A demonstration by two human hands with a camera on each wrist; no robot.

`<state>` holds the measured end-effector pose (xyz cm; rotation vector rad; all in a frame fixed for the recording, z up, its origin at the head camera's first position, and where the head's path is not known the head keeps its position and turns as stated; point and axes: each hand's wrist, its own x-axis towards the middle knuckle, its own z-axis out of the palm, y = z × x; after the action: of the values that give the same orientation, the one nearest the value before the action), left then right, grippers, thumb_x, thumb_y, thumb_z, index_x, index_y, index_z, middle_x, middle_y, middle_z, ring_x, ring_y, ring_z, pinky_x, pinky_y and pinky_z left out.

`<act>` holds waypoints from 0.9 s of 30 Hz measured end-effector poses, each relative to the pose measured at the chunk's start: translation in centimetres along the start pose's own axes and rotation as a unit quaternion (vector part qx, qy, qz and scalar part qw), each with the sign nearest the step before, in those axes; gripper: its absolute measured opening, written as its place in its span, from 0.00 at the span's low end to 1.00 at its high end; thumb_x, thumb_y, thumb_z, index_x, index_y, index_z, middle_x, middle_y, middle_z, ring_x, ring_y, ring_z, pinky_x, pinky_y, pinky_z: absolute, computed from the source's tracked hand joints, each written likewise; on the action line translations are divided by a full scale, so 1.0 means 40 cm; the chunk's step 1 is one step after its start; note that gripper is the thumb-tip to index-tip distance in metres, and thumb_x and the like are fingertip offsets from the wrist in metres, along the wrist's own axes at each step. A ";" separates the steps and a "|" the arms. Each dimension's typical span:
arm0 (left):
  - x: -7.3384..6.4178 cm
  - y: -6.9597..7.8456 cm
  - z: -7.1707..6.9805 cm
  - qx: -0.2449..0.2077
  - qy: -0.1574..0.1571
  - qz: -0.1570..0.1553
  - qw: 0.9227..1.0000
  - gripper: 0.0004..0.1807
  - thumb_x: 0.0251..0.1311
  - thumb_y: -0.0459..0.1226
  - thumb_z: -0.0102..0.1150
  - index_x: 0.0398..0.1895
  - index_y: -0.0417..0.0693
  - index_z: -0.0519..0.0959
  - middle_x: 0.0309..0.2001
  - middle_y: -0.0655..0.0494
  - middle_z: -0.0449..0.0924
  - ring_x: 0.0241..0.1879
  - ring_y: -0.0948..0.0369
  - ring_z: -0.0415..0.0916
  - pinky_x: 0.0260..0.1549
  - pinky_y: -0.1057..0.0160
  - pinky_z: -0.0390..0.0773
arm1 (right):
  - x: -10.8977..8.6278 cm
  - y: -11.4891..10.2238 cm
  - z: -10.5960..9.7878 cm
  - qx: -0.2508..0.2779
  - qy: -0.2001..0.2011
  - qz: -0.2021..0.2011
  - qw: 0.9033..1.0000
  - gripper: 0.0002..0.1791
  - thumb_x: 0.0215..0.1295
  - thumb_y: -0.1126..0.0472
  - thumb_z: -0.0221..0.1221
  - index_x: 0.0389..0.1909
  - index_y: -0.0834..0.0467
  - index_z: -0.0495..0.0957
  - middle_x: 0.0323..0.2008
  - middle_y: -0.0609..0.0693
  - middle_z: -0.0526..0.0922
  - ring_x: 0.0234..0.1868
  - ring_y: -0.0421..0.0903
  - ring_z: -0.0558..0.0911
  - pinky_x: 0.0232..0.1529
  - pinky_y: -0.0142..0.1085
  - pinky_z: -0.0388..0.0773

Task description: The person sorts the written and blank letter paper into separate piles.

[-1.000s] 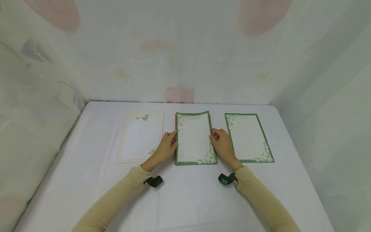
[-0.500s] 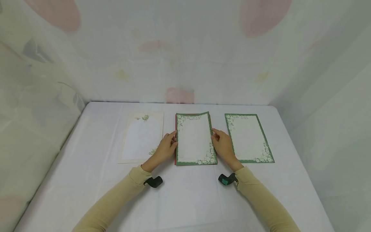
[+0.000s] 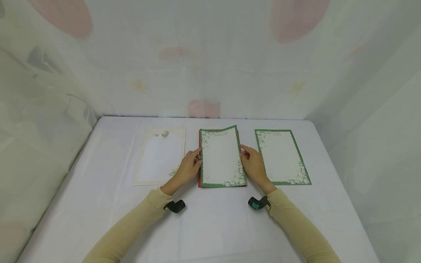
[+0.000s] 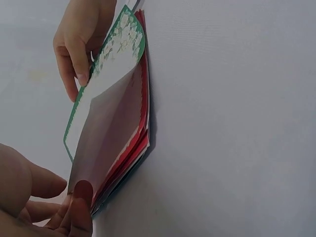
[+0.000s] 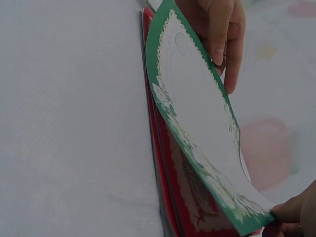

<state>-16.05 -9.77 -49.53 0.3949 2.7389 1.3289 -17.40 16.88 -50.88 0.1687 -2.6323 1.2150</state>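
A green-bordered sheet of floral letter paper (image 3: 221, 157) lies over a stack of red-bordered sheets (image 5: 170, 163) at the middle of the table. My left hand (image 3: 190, 163) pinches its left edge. On the opposite edge, my right hand (image 3: 252, 162) pinches it between thumb and fingers. The green sheet bows between the hands, and both wrist views show it lifted off the red sheet below, with a gap along the near side. Several layers show at the edge of the stack in the left wrist view.
To the left lies a cream-bordered sheet (image 3: 161, 157) with small green prints. A second green-bordered floral sheet (image 3: 283, 157) lies to the right, beside my right hand. A white cloth (image 3: 213, 226) covers the table, and a pale patterned curtain (image 3: 210, 73) hangs behind.
The green sheet has bent a little more, its far right corner rising and its near edge lifting slightly off the stack. Both hands have stayed almost in place.
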 end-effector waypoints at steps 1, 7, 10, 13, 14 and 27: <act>0.000 0.001 0.000 -0.002 0.001 0.000 1.000 0.28 0.69 0.29 0.51 0.72 0.33 0.62 0.48 0.41 0.74 0.45 0.50 0.77 0.43 0.57 0.78 | 0.000 -0.001 -0.001 0.005 -0.001 0.002 1.000 0.20 0.67 0.66 0.61 0.60 0.61 0.79 0.35 0.57 0.85 0.32 0.47 0.78 0.35 0.36 0.72; 0.003 -0.005 0.006 -0.006 0.006 -0.004 1.000 0.30 0.68 0.31 0.54 0.72 0.33 0.61 0.48 0.42 0.74 0.43 0.54 0.75 0.42 0.61 0.75 | 0.003 -0.009 -0.010 0.029 -0.002 0.009 1.000 0.20 0.67 0.67 0.60 0.60 0.61 0.78 0.36 0.58 0.86 0.34 0.50 0.80 0.37 0.36 0.75; 0.005 -0.007 0.008 -0.011 0.010 -0.003 1.000 0.31 0.67 0.30 0.54 0.72 0.33 0.61 0.47 0.43 0.74 0.41 0.56 0.74 0.40 0.64 0.74 | 0.007 -0.011 -0.019 0.042 -0.001 0.009 0.999 0.20 0.68 0.67 0.59 0.60 0.61 0.79 0.37 0.59 0.86 0.35 0.50 0.81 0.38 0.36 0.76; 0.006 -0.005 0.007 -0.019 0.013 -0.002 1.000 0.31 0.67 0.29 0.54 0.73 0.34 0.61 0.47 0.43 0.74 0.41 0.56 0.74 0.39 0.65 0.74 | 0.010 -0.013 -0.029 0.048 0.003 0.009 0.999 0.20 0.68 0.67 0.60 0.60 0.60 0.79 0.37 0.59 0.86 0.36 0.50 0.82 0.38 0.35 0.76; 0.006 -0.005 0.007 -0.021 0.015 -0.001 1.000 0.31 0.67 0.29 0.54 0.73 0.34 0.61 0.47 0.43 0.74 0.41 0.56 0.74 0.39 0.66 0.74 | 0.011 -0.012 -0.031 0.048 0.005 0.012 0.999 0.20 0.67 0.67 0.60 0.60 0.59 0.79 0.37 0.58 0.86 0.36 0.50 0.82 0.38 0.35 0.76; 0.023 0.027 0.012 -0.025 0.044 0.006 0.999 0.29 0.66 0.29 0.55 0.71 0.35 0.65 0.45 0.44 0.74 0.37 0.59 0.72 0.36 0.69 0.71 | 0.025 -0.019 -0.074 0.055 0.016 0.033 0.998 0.20 0.67 0.66 0.60 0.60 0.57 0.79 0.37 0.58 0.86 0.33 0.44 0.77 0.34 0.27 0.72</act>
<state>-16.63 -8.53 -48.94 0.3590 2.7711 1.4503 -17.73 18.64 -48.19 0.0812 -2.5643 1.3729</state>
